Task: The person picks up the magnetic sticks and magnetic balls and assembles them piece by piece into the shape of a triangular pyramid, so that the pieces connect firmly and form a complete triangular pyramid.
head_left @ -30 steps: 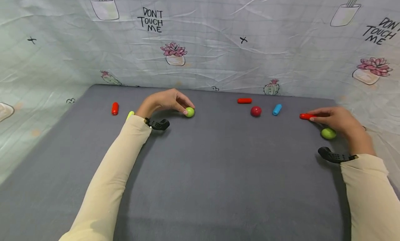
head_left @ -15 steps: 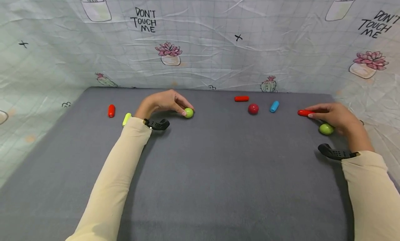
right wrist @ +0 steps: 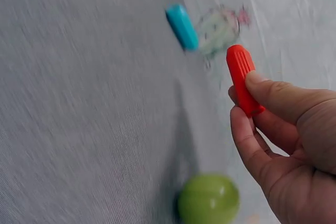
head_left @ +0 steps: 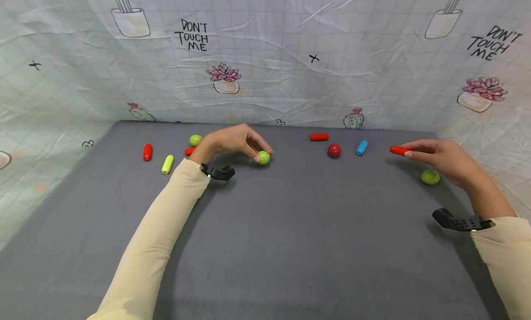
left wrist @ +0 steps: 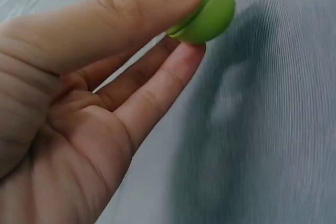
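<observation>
My left hand (head_left: 236, 140) pinches a small green ball (head_left: 263, 157) between thumb and fingertips at the back middle of the table. A groove runs round this ball (left wrist: 212, 11) in the left wrist view, and the hand's shadow falls on the cloth beside it. At the right, my right hand (head_left: 448, 158) pinches a short red ribbed cylinder (right wrist: 241, 74), held above the cloth with its shadow apart below. Under that hand lies a larger green ball (head_left: 430, 177). A blue cylinder (head_left: 362, 147) lies left of the right hand.
A red ball (head_left: 334, 150) and a red cylinder (head_left: 319, 137) lie between the hands. Behind the left wrist are another green ball (head_left: 195, 140) and a partly hidden red cylinder (head_left: 189, 151). Farther left lie a yellow-green cylinder (head_left: 168, 164) and a red one (head_left: 147, 152). A printed curtain (head_left: 265, 98) hangs behind.
My left hand has moved right with the green ball, uncovering a green ball and red cylinder behind the wrist. My right hand has raised its red cylinder off the cloth. The head view shifted slightly.
</observation>
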The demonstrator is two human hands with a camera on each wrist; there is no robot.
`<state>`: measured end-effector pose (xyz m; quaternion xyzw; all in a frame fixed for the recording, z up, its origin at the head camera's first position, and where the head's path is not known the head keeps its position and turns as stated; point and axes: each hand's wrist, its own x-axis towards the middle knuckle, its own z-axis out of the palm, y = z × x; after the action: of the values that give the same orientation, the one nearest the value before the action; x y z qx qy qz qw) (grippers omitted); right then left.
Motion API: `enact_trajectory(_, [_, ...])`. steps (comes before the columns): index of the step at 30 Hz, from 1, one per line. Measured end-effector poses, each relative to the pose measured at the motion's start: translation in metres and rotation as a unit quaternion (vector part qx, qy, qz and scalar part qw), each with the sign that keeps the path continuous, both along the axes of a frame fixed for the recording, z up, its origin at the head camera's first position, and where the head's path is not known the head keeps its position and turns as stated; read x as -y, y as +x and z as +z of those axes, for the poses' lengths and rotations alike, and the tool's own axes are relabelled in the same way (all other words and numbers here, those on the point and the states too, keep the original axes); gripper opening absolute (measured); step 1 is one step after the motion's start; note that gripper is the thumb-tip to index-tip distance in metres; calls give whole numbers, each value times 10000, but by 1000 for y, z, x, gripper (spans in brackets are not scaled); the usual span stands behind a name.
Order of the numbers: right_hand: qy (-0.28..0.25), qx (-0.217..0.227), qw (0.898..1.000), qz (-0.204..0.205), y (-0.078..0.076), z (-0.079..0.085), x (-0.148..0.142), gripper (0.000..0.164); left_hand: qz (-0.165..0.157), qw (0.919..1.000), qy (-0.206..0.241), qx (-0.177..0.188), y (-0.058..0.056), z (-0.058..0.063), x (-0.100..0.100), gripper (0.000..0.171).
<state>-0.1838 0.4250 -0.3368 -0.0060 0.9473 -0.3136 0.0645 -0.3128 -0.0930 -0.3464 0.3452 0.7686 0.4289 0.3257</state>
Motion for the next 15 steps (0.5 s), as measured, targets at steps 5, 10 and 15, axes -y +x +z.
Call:
enact_trajectory(5, [-73, -290, 9993, 226, 7, 6, 26, 50, -398, 9984, 387, 82, 8, 9, -21, 43])
enact_trajectory(10, [-92, -534, 9975, 461, 15, 9, 52, 41, -697, 9964, 452, 145, 15, 15, -38, 40])
enact_trajectory(15, [-70, -607, 9965, 564, 23, 11, 74, 39, -900, 9942, 518, 295, 21, 18, -48, 40])
